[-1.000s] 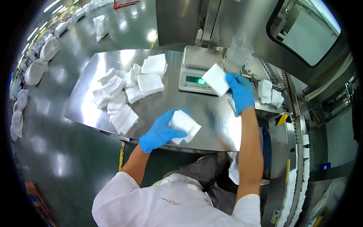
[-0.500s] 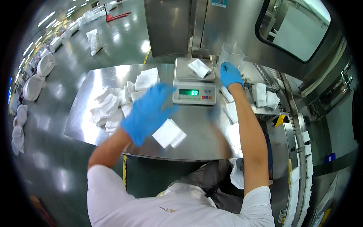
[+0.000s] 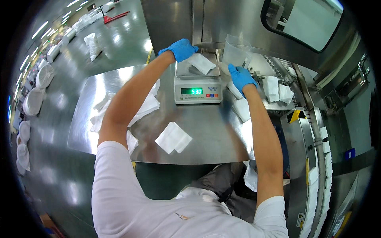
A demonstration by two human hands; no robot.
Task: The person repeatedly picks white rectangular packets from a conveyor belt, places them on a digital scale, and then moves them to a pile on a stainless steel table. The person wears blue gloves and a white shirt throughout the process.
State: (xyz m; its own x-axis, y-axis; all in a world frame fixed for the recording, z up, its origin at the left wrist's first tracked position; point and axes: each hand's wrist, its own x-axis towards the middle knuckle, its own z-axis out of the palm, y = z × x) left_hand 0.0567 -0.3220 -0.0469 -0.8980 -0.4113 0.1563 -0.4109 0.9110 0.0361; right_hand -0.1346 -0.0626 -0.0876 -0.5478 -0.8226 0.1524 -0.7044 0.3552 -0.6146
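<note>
My gloved left hand (image 3: 180, 50) reaches across the table to the far left of a digital scale (image 3: 190, 98). Its fingers are bent together at the upper edge of a folded white cloth (image 3: 203, 63) on the scale's steel platform. Their grip is partly hidden. My gloved right hand (image 3: 241, 79), right of the scale, is just below a clear plastic beaker (image 3: 237, 49), with finger and thumb apart. White folded cloths (image 3: 241, 109) lie beside its wrist. A square white cloth pair (image 3: 174, 137) rests on the table before the scale. The scale's green display is lit.
More white cloths (image 3: 145, 107) are heaped on the left of the steel table (image 3: 206, 148), partly behind my left arm. Stacked cloths (image 3: 272, 89) lie by the conveyor (image 3: 315, 131) on the right. A steel machine panel (image 3: 234, 23) stands at the back.
My left hand has swung from above the near-left table to the scale's far left edge. The display reading has changed. My right hand has drawn slightly back from the beaker.
</note>
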